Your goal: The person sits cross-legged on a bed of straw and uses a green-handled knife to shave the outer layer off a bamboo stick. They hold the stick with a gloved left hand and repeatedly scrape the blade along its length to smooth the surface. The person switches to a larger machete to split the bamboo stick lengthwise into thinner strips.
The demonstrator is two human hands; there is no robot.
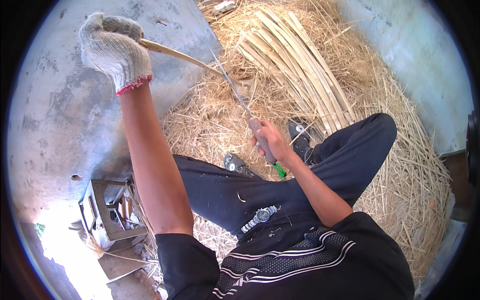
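Strip (190, 59) jutted from the clenched left hand (116, 47), ten o'clock (right hand (274, 143), centre, fully curled round a bladed tool (245, 108)).

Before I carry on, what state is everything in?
Left hand: gloved, closed on strip
Right hand: bare, closed on knife
Strip: held, slightly bent
Knife: blade uncovered, pointing forward
Strip pile: lying on straw
Straw: loose, scattered
Watch: off the wrist, dial up

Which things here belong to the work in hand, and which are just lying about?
Likely work things:
pale strip in gloved left hand
knife in right hand
pile of similar strips

Likely just lying about:
wristwatch on dark trousers
wooden frame
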